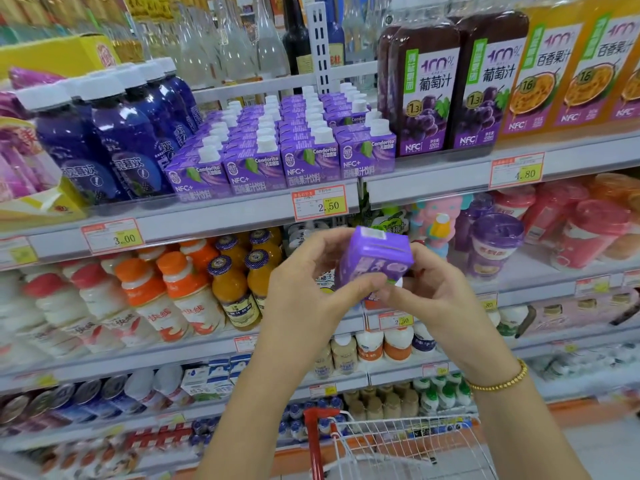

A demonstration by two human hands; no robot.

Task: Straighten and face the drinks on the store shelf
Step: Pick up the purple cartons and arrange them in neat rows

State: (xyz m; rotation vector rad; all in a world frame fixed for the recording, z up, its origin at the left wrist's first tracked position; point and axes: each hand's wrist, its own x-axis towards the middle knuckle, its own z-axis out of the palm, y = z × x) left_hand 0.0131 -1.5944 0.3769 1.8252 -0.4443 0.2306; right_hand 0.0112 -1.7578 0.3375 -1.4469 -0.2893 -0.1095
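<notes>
Grey metal shelves (221,213) in several tiers, spanning the whole width, bowed by the wide lens. Pale strips along each front edge, carrying red-bordered price tags (320,202) with yellow panels: 3.00 at left, 2.50 in the middle, 4.80 at right. More tags, blurred, on the lower tiers. White slotted upright post (320,46) at the top centre, between two bays. Orange kick strip (581,408) under the lowest tier. Pale floor (606,452) at the bottom right. White wire shopping cart (408,445) with a red handle post (314,441), standing close to the shelving. Bright, even store light, with soft glare on the front strips.
</notes>
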